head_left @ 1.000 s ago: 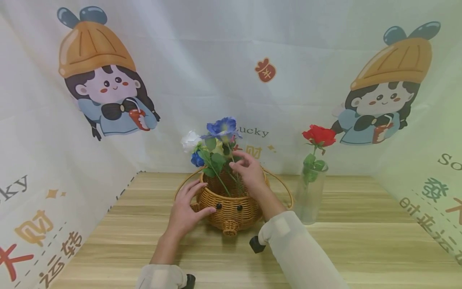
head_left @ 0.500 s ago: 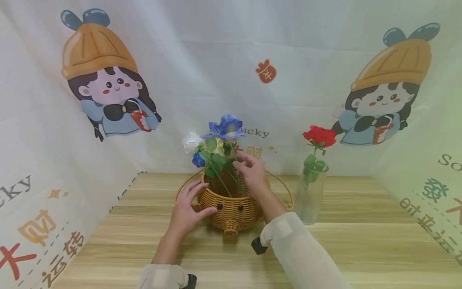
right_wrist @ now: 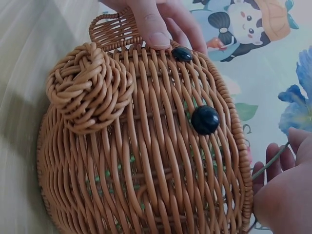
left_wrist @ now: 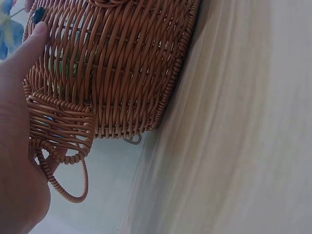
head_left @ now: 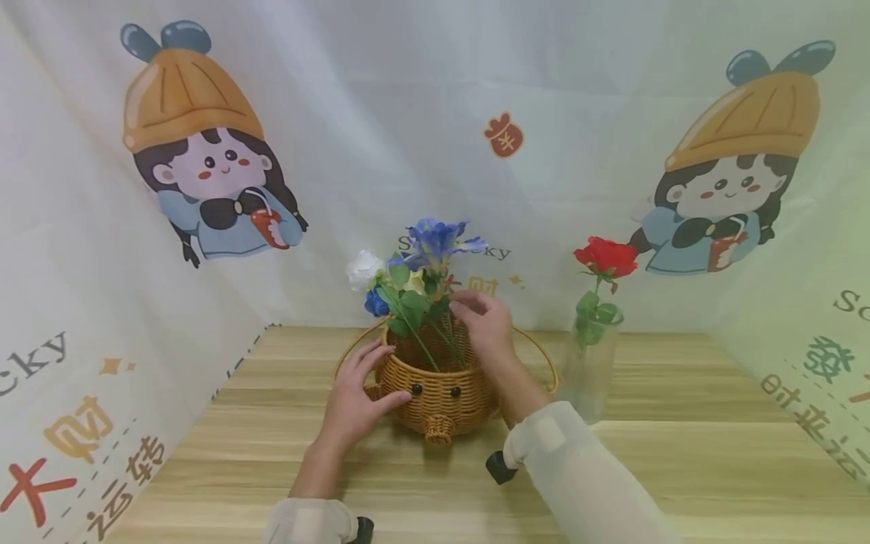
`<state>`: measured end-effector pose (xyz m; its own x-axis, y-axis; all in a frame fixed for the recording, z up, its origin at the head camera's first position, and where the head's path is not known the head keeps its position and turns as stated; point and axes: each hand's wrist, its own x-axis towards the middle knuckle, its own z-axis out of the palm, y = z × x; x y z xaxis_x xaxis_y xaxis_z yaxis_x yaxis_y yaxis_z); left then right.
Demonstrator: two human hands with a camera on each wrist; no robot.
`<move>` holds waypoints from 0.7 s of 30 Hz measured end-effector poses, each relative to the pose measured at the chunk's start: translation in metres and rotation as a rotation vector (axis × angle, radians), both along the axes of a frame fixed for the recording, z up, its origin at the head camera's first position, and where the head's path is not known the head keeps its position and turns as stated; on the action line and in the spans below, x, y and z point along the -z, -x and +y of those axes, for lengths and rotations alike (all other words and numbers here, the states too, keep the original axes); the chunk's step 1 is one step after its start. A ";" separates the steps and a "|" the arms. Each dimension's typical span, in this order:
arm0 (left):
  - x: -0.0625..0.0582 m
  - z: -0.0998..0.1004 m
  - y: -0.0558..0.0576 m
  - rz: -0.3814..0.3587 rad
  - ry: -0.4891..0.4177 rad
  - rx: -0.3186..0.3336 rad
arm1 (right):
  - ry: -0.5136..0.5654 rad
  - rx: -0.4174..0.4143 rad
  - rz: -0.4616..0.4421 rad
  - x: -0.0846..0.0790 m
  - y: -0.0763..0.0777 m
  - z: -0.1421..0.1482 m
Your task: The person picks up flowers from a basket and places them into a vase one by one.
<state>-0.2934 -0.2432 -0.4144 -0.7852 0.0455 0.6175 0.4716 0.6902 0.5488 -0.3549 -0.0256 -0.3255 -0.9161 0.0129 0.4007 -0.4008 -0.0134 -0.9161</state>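
A wicker basket (head_left: pixel 435 404) with black bead eyes and a woven snout stands on the table. My left hand (head_left: pixel 353 389) holds its left side, thumb across the front and fingers at the rim; the left wrist view shows that thumb (left_wrist: pixel 34 46) by one eye. In my right hand (head_left: pixel 488 325), over the basket's right rim, the thin green stem (right_wrist: pixel 271 162) of a blue flower (head_left: pixel 438 240) is pinched. The bloom leans over the opening. A white flower (head_left: pixel 365 269), a darker blue one (head_left: pixel 376 302) and a pale yellow one (head_left: pixel 414 282) also stand in the basket.
Right of the basket stands a clear vase (head_left: pixel 593 378) with a red rose (head_left: pixel 607 257) in it. The basket's thin handle (head_left: pixel 544 349) loops out at the sides. A printed cloth (head_left: pixel 381 151) hangs behind the wooden table (head_left: pixel 224 446).
My right hand has moved slightly right, and the blue bloom has swung right and turned with it. My left hand keeps its hold on the basket; the view has shifted a little.
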 end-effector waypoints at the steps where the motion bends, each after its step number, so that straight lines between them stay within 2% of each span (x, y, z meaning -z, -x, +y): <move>1: -0.001 0.000 0.000 -0.006 -0.002 -0.001 | -0.010 0.009 0.008 -0.001 0.000 0.002; 8: -0.003 0.001 0.000 0.011 0.005 0.002 | -0.051 0.057 0.072 -0.005 -0.002 0.020; 14: 0.000 0.001 0.000 -0.006 0.005 0.000 | -0.061 0.095 0.120 -0.007 0.001 0.037; 21: 0.000 0.002 0.001 -0.009 -0.001 -0.001 | -0.023 0.141 0.146 -0.011 -0.002 0.056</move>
